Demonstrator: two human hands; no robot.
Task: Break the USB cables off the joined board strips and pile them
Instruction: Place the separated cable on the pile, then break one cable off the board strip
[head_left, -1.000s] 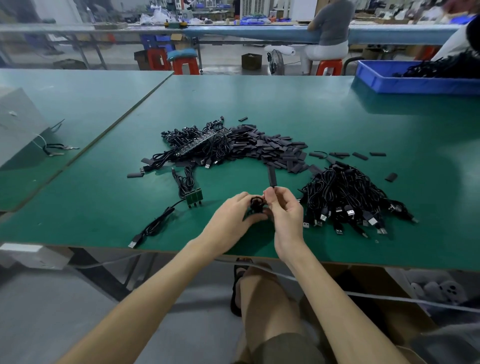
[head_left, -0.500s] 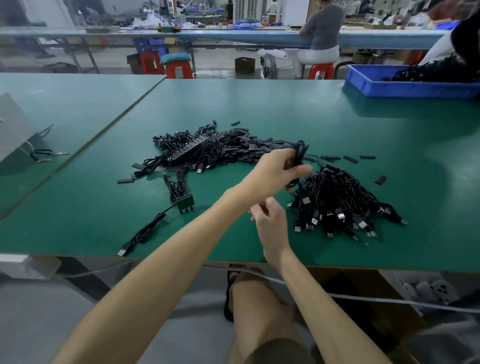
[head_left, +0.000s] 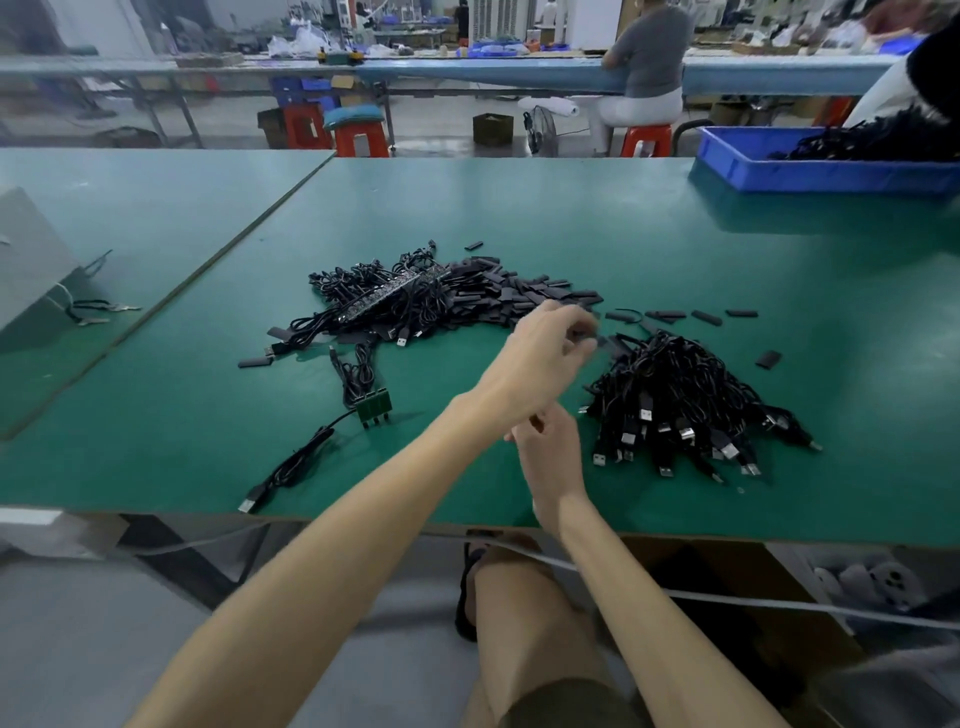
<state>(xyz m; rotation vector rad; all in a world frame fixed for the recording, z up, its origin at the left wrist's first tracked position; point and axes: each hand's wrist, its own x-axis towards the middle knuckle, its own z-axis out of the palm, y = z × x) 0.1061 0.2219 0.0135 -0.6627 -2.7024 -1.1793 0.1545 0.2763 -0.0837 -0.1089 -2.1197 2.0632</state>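
Green desk underfoot of everything, two heaps of black cable on it. Left hand out over centre frame, just beside the finished pile at centre right; fingers loosely bent and smeared by motion, grip unreadable: clasping a cable or released, cannot tell. Right hand lower, near the front edge, fingertips hidden behind the left forearm; grip likewise impossible to judge. Probably the piling step. For doing it well: lay each freed cable onto the pile with its silver plug toward the bottom of the frame, matching the rest, cord running up-frame into the heap; keep it clear of the loose black chips scattered above. For the next snap, pinch close to the joint and bend across it rather than tugging the cord. Likely next in reach: small green board piece at centre left, prongs toward the bottom of the frame, bundled cords above it. Waiting heap at upper centre, with a long strip on top, long axis slanting from lower left to upper right.
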